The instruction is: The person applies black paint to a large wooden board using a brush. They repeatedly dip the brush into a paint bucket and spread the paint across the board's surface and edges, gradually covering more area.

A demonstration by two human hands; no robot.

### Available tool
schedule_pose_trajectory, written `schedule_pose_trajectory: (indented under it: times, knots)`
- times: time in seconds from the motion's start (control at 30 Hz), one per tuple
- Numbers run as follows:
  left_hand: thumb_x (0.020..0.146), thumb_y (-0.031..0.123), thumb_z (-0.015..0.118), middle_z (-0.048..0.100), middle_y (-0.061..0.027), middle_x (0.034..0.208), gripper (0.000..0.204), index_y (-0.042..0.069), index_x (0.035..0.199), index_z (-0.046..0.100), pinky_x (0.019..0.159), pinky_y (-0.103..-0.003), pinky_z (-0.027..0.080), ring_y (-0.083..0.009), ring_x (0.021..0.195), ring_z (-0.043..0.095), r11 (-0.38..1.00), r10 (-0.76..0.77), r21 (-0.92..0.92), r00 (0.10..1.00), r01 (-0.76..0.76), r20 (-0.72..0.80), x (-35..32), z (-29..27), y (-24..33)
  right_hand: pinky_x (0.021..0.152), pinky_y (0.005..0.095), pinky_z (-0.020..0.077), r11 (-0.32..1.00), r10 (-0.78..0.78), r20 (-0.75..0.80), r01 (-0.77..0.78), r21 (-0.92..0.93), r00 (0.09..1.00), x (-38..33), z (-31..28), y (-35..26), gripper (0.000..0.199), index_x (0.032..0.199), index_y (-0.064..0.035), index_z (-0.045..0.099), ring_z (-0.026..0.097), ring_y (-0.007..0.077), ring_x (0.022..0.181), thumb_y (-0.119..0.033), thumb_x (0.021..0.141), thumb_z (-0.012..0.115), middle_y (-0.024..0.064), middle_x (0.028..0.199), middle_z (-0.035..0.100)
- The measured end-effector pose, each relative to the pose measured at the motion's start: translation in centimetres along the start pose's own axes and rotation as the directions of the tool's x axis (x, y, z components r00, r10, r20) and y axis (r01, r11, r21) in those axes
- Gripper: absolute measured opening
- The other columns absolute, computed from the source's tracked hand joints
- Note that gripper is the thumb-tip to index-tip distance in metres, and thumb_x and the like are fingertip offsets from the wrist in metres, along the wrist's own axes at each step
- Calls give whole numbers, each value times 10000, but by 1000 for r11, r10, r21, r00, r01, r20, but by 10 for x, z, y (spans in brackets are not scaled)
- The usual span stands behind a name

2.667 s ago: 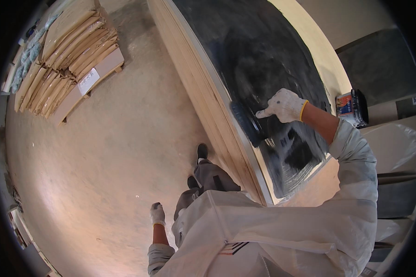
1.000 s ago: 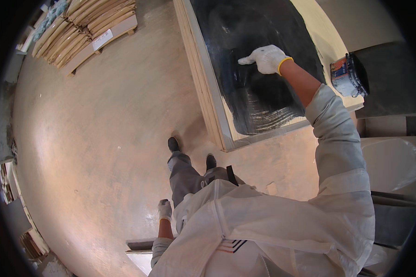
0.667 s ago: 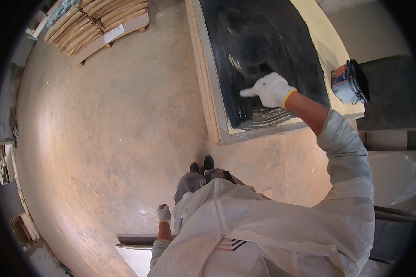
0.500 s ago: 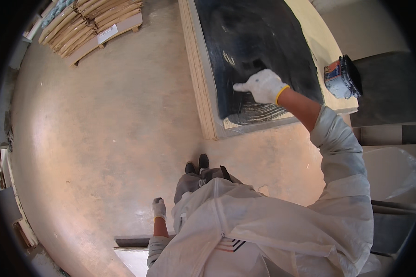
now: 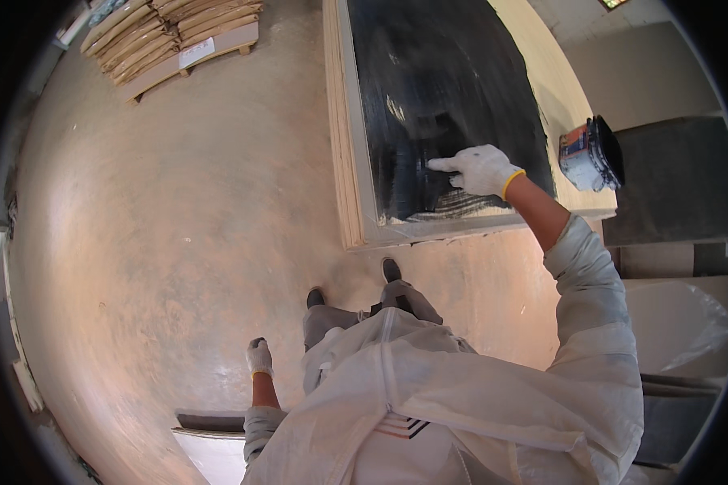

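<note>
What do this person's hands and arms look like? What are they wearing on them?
The left hand and right hand each wear a white glove with a yellow band at the wrist. The left glove looks dark at the fingers. Loose, wrinkled, pale grey sleeves stop partway down, leaving some forearm bare.

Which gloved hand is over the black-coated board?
The right hand, the one nearer the bucket; the left hand hangs away from the board, above the floor.

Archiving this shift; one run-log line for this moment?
Right white-gloved hand: over black-coated flat board, grip unclear | Left white-gloved hand: away from board
</note>
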State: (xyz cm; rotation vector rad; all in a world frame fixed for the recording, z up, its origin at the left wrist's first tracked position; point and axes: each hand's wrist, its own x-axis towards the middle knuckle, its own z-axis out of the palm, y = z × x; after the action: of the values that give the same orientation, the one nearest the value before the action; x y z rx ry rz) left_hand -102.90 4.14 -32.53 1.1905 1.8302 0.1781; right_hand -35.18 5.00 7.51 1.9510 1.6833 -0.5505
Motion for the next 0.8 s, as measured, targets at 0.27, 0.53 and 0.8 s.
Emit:
schedule_pose_trajectory:
  times: [0.27, 0.53, 0.8]
  knots:
    - [984, 202, 651, 816, -159, 1087, 297, 15, 1167, 791, 920, -404, 579, -274, 1012, 759, 983, -157, -121, 979, 141, -131, -71, 107, -10, 968, 507, 572, 997, 58, -234, -45, 63, 970, 22, 57, 173, 552, 1502, -106, 610, 728, 386, 1136, -400, 1035, 634, 186, 1193, 775]
    - [978, 243, 657, 810, -218, 1111, 326, 44, 1196, 794, 940, -437, 605, -345, 1066, 786, 982, -190, -39, 976, 187, -104, -280, 275, 46, 876, 539, 606, 934, -332, -416, 356, -22, 847, 110, 4, 133, 355, 1168, -51, 713, 767, 414, 981, -358, 1042, 588, 208, 1016, 789]
    - [959, 217, 673, 821, -187, 1123, 318, 26, 1179, 801, 932, -414, 597, -307, 1043, 782, 850, -523, -173, 835, 497, -169, -418, 333, 30, 896, 507, 634, 857, -490, -209, 422, -297, 846, 130, -42, 118, 344, 1059, -51, 839, 790, 398, 1047, -273, 986, 587, 215, 1123, 804]
